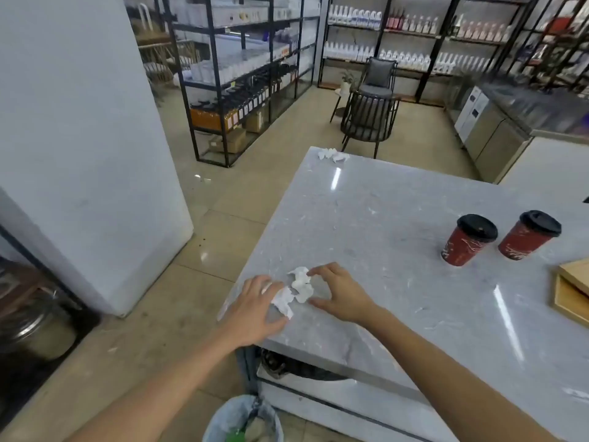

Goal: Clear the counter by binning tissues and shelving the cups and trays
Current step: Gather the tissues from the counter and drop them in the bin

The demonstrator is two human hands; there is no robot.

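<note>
Crumpled white tissues (296,290) lie near the front left corner of the grey marble counter (382,212). My left hand (255,309) rests flat at the counter's edge, fingers touching the tissues' left side. My right hand (342,293) curves around their right side, thumb and fingers apart. More crumpled tissues (333,154) sit at the counter's far corner. Two red paper cups with black lids, one (467,240) and the other (527,236), stand to the right. Wooden trays (570,291) poke in at the right edge.
A bin with a pale liner (242,421) stands on the floor below the counter's front corner. A white pillar (83,154) rises at left. Black shelving racks (242,74) and dark chairs (369,116) stand beyond the counter.
</note>
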